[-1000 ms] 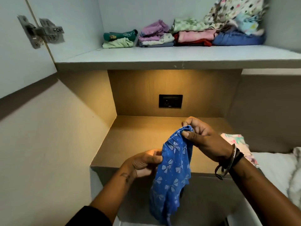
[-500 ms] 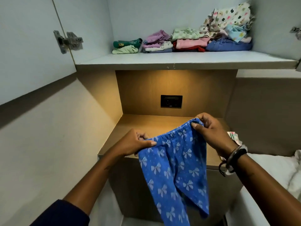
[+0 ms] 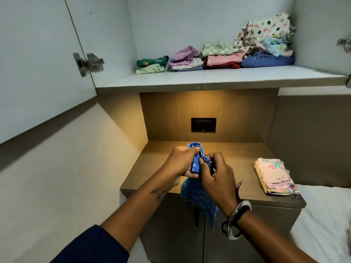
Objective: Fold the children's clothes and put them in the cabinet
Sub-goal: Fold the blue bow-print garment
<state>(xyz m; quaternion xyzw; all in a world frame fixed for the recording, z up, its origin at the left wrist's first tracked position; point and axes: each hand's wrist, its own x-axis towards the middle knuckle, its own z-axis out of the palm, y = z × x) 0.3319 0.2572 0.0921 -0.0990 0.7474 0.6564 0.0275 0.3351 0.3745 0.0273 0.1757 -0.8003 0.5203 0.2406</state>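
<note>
Open white cabinet (image 3: pixel 218 78) holding folded clothes on its shelf, brown wooden desk (image 3: pixel 235 158) below with folded pink floral garment (image 3: pixel 275 177), blue bow-print children's trousers (image 3: pixel 197 192) bunched above desk's front edge, left hand (image 3: pixel 178 164) and right hand (image 3: pixel 216 179) both closed on waistband.

dark navy sleeve (image 3: pixel 91 245), wrist bangles (image 3: pixel 238 215), forearm tattoo (image 3: pixel 158 192)

One head view only, yours. It looks forward and slightly down, close over your hands (image 3: pixel 197 168), facing the lit counter (image 3: pixel 237 158) with the cabinet shelf (image 3: pixel 218 78) above.
</note>
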